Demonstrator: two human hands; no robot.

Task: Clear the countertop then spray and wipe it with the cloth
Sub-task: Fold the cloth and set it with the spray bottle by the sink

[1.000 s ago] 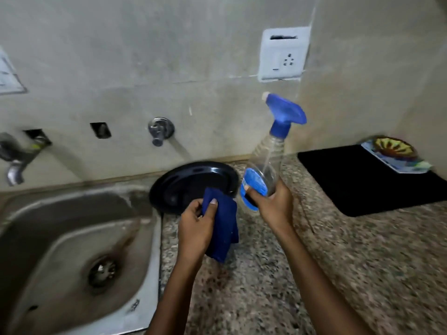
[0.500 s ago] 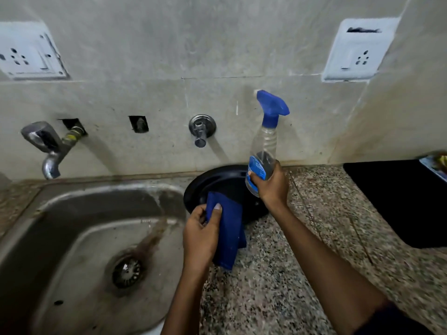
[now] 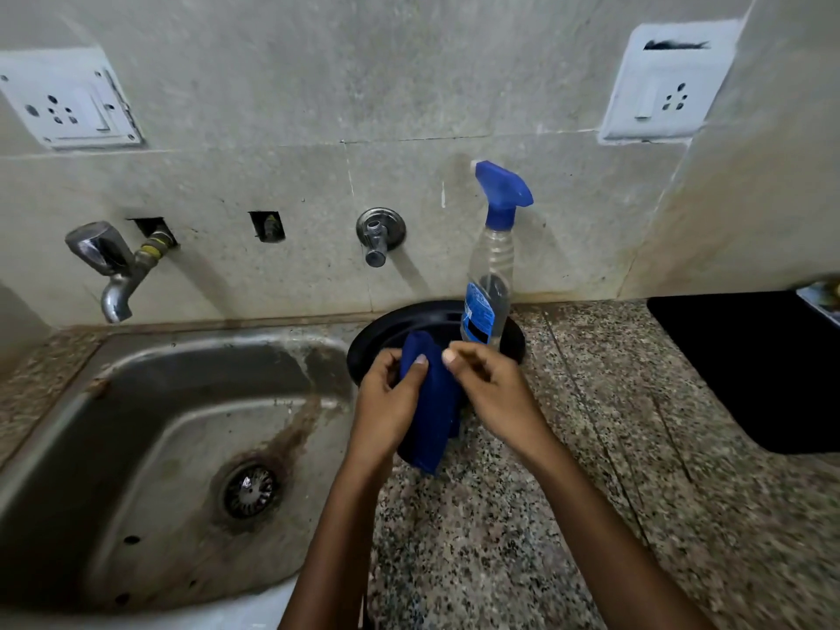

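My left hand (image 3: 386, 402) grips a folded dark blue cloth (image 3: 432, 402) just above the speckled granite countertop (image 3: 522, 516). My right hand (image 3: 495, 388) is beside the cloth with loosely curled fingers, and its thumb tip is at the cloth's upper edge. A clear spray bottle (image 3: 491, 275) with a blue trigger head stands upright by the wall, free of both hands. Its base is hidden behind my right hand. Under the hands and bottle lies a round black plate (image 3: 395, 329).
A steel sink (image 3: 159, 425) fills the left, with a tap (image 3: 113, 266) and a wall valve (image 3: 379, 234) above it. A black mat (image 3: 750, 370) lies at the right. Something colourful (image 3: 822, 297) shows at its far right edge.
My right hand has let go of the spray bottle, which now stands by the wall, and moved left to the cloth. The view has shifted left and nearer.
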